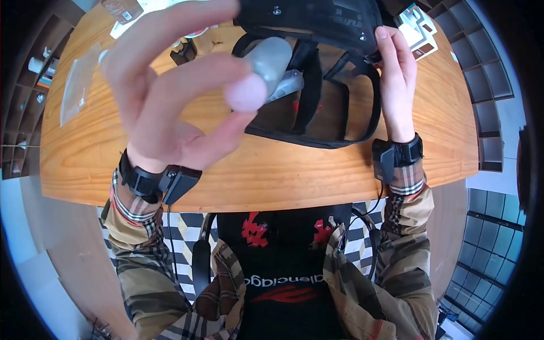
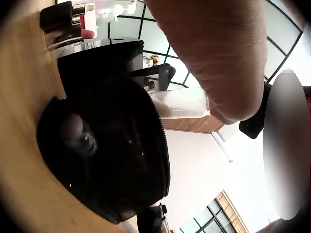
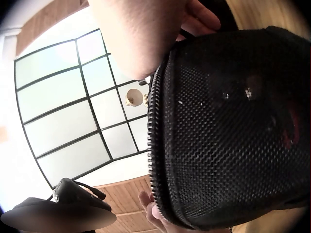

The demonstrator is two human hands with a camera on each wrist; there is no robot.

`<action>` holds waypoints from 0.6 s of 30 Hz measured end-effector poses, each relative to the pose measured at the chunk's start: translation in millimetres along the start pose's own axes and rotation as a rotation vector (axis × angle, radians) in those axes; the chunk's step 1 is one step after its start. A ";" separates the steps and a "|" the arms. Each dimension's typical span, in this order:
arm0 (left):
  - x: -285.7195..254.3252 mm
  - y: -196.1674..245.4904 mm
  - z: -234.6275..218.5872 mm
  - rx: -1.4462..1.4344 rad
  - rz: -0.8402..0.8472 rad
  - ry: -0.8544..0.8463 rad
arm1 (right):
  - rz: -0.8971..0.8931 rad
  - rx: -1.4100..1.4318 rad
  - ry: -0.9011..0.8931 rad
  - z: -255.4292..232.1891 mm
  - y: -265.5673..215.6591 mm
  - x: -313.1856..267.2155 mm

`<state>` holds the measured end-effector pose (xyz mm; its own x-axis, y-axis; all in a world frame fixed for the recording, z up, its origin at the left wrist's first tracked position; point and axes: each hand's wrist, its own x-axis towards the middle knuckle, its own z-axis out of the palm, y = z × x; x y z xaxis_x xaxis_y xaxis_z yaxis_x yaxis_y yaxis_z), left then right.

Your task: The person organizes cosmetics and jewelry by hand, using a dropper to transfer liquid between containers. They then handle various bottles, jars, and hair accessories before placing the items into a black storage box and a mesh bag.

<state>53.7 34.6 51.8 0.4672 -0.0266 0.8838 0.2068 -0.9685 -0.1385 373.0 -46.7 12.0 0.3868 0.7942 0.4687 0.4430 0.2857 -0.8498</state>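
One pale bottle point(image 1: 274, 61), apparently translucent though blurred, sits pinched in the left hand point(image 1: 158, 124) at ten o'clock of the open black case point(image 1: 323, 143), whose raised lid point(image 1: 306, 20) the right hand point(image 1: 398, 73) grips at two o'clock.

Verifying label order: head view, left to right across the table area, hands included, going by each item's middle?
Clear flat plastic pouch → left hand → pale-grey rounded smooth object → open black zippered bag → right hand.
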 end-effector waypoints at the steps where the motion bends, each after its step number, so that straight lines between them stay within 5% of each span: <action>1: 3.7 2.6 0.7 -0.015 0.002 -0.090 | 0.004 -0.001 -0.004 0.9 -0.4 -1.3; 7: 10.9 4.7 11.4 -0.187 -0.231 -0.311 | -0.006 0.029 0.001 1.8 -1.0 -0.2; 18: 4.1 3.3 9.7 -0.168 -0.130 -0.420 | -0.030 0.047 -0.018 1.0 -0.7 -0.8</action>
<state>64.6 33.7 50.6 0.7611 0.1663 0.6270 0.1610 -0.9848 0.0658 371.6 -47.0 12.0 0.3593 0.7940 0.4904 0.4157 0.3342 -0.8458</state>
